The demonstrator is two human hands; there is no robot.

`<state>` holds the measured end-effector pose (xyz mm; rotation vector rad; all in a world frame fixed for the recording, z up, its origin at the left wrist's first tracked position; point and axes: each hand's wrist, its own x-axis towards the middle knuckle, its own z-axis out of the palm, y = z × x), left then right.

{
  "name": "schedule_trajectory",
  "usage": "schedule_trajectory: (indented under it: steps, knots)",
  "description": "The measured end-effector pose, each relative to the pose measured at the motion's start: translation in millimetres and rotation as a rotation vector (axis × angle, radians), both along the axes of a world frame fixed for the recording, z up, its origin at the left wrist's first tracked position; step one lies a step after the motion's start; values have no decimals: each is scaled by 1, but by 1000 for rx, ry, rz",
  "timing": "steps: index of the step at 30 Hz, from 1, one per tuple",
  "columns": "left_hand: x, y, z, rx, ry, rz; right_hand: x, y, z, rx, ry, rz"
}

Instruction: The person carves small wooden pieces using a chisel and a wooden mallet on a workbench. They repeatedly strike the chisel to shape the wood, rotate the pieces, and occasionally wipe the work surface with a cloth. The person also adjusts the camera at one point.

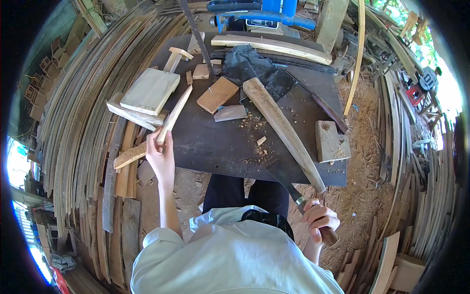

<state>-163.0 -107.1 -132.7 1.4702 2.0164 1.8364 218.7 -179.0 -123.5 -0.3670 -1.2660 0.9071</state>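
Observation:
My left hand (160, 152) grips a pale, tapered wooden stick (176, 109) at the table's left edge, beside a short wooden piece (128, 156) angled to the lower left. My right hand (318, 218) is closed around the wooden handle of a broad dark blade (279, 175), which points up-left over the table's front edge. A long weathered wooden bar (274, 122) lies diagonally across the dark table (205, 149). Around it are a brown block (217, 94), pale boards (149, 91), a notched block (333, 142), dark cloth (267, 73) and wood chips.
Stacked long planks (81, 117) fill the left side, with more (426, 186) at right. Blue machinery (274, 14) stands beyond the table, near a post (330, 22). A long tool (329, 110) lies at the table's right. A person (427, 81) is at the far right.

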Motion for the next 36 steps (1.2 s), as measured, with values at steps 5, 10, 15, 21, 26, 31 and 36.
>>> schedule_trajectory:
  steps: [5, 10, 15, 21, 26, 31, 36]
  knots:
    - [2, 8, -1, -147, 519, 108, 1, 0, -3, 6, 0, 8]
    - [-4, 29, -6, -205, 517, 15, -1, 3, 2, 25, -52, 3]
    - [1, 56, -3, -248, 635, 60, -2, 1, 1, 32, -54, -21]
    - [40, 80, 21, -188, 740, -428, -6, 0, 6, 26, -48, -23]
    - [37, 102, 13, -231, 938, -501, -6, 0, 4, 48, -63, -27]
    - [46, 105, 14, -185, 1006, -472, -7, -2, 4, 40, -40, -42]
    - [42, 97, 34, -29, 751, -408, -7, -1, 3, 22, -45, -29]
